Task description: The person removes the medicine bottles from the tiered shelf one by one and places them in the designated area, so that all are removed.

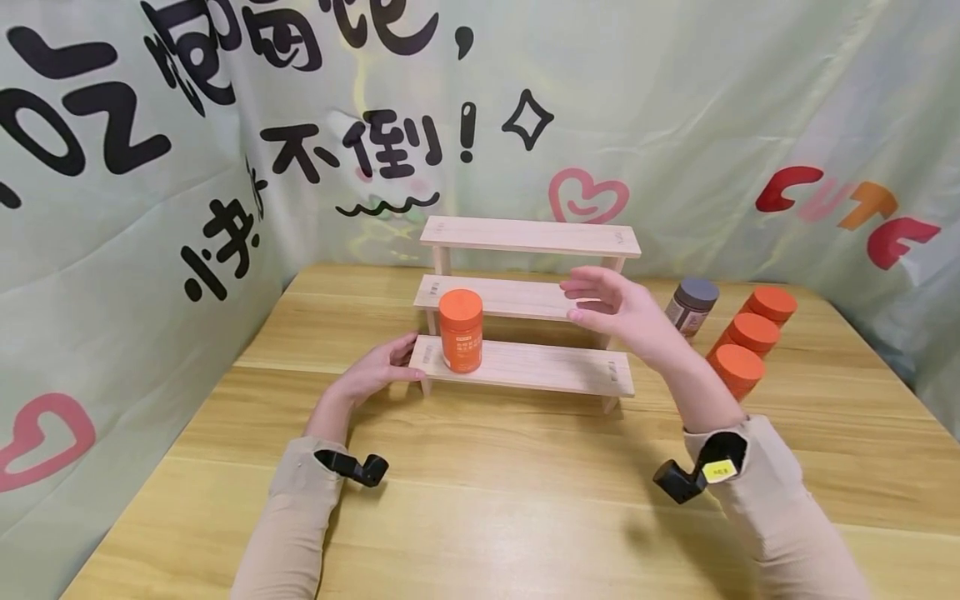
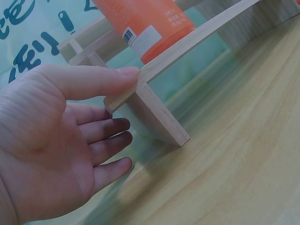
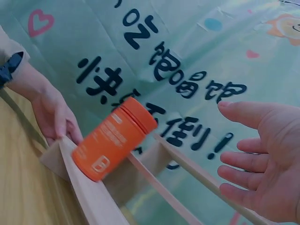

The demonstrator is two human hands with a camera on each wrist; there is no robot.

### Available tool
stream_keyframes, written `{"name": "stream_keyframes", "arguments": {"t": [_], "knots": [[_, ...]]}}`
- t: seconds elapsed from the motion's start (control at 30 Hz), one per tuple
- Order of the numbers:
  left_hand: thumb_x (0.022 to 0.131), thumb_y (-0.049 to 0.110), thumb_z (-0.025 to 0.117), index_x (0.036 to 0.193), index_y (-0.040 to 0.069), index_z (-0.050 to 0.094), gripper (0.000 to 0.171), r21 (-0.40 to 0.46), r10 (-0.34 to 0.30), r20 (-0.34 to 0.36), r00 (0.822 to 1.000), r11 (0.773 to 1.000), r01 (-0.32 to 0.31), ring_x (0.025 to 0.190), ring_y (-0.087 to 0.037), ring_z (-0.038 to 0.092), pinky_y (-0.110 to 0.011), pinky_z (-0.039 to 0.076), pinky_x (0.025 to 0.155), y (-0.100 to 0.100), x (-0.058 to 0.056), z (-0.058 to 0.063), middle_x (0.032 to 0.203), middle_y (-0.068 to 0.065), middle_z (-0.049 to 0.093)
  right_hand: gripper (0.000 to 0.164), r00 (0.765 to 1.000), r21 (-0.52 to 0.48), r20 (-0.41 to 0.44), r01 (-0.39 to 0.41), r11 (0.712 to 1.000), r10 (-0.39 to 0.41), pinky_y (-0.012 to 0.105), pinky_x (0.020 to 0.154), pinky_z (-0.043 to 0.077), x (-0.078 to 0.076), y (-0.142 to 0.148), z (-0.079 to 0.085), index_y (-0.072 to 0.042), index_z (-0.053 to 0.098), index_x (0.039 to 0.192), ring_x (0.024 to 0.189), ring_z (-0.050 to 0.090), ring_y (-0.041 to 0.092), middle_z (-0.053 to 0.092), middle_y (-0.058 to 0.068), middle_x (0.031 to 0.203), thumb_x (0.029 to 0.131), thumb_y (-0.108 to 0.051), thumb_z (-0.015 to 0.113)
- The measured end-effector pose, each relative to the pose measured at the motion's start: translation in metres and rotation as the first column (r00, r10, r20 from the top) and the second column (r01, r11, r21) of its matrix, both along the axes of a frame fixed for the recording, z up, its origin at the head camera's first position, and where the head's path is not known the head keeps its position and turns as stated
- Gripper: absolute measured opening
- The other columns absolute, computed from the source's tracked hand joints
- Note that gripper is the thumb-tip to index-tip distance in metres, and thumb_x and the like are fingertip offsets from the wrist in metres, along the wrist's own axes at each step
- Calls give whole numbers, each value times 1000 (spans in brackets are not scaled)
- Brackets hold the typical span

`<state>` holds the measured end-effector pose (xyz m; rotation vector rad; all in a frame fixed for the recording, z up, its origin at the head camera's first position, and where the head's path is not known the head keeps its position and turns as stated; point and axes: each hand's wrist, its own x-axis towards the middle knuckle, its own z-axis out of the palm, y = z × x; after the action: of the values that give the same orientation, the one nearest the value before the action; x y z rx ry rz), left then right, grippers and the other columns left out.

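A three-tier wooden shelf (image 1: 525, 367) stands on the table, and one orange bottle (image 1: 461, 332) is upright near the left end of its lowest tier. My left hand (image 1: 382, 364) holds the left end of that tier; in the left wrist view the thumb (image 2: 105, 82) lies along the board's end, with the index finger partly hidden behind it. Over the right part of the middle tier my right hand (image 1: 618, 308) hovers, fingers extended and holding nothing. The right wrist view shows this hand (image 3: 265, 159) apart from the orange bottle (image 3: 115, 139).
Right of the shelf, three orange-lidded bottles (image 1: 738, 371) stand in a row, partly hidden by my right forearm. A dark-lidded bottle (image 1: 692, 307) is beside them. Behind the wooden table (image 1: 495, 492) hangs a printed cloth (image 1: 697, 100), which continues along the left side.
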<state>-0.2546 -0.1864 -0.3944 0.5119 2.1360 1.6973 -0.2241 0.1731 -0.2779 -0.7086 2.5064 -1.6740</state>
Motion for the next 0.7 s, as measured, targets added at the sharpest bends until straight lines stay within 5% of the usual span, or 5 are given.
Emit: {"name": "stream_keyframes", "arguments": {"t": [0.47,0.7], "knots": [[84,6,65,145,-8,8,85,3,3,-1,1000,1000,-3,137,-34,19,-44,15,111,1,0,1,151,-23,14,61,996,-63,30,-81,995,83,41,98,41,-15,-51,-12,0,39,136,118,48,27,49,16,131,84,-9,68],[84,7,65,145,-7,7,86,3,5,2,1000,1000,-5,136,-35,19,-46,15,111,0,0,1,150,-24,15,65,994,-65,28,-106,992,108,40,99,40,-23,-75,-20,2,37,137,118,47,26,49,15,131,82,-10,70]]}}
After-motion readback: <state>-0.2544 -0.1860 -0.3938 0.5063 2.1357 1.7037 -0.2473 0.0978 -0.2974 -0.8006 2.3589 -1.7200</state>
